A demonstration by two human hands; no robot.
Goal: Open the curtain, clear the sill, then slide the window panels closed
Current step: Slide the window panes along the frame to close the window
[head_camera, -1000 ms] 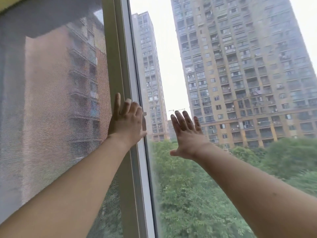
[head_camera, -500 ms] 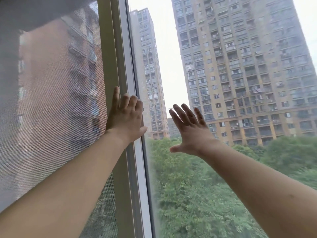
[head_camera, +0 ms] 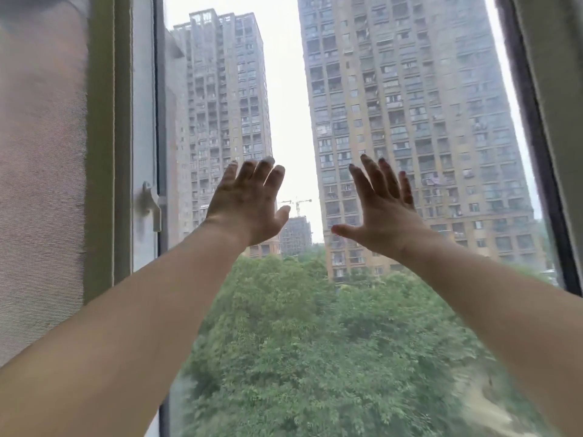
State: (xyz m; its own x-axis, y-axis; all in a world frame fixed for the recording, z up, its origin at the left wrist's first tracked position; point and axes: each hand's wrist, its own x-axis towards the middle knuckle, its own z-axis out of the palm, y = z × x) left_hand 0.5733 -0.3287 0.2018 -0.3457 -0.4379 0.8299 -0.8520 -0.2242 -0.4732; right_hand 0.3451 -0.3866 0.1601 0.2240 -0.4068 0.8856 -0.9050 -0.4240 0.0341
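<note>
Both my arms reach forward at a sliding window. My left hand (head_camera: 247, 201) is flat with fingers spread, in front of the glass pane (head_camera: 293, 326), just right of the white panel frame (head_camera: 143, 137). My right hand (head_camera: 383, 206) is also flat and spread, a hand's width to its right; whether either palm touches the glass is unclear. A white latch handle (head_camera: 151, 205) sits on the panel frame to the left of my left hand. Neither hand holds anything. The sill and the curtain are out of view.
A grey insect screen (head_camera: 41, 184) fills the left side, bordered by an olive-green frame post (head_camera: 107, 146). A dark frame edge (head_camera: 536, 146) runs down the right side. Tall apartment towers and green treetops lie beyond the glass.
My left hand has come off the frame post and now lies over the glass area to the right. The view has shifted right, bringing in the latch and the right frame edge.
</note>
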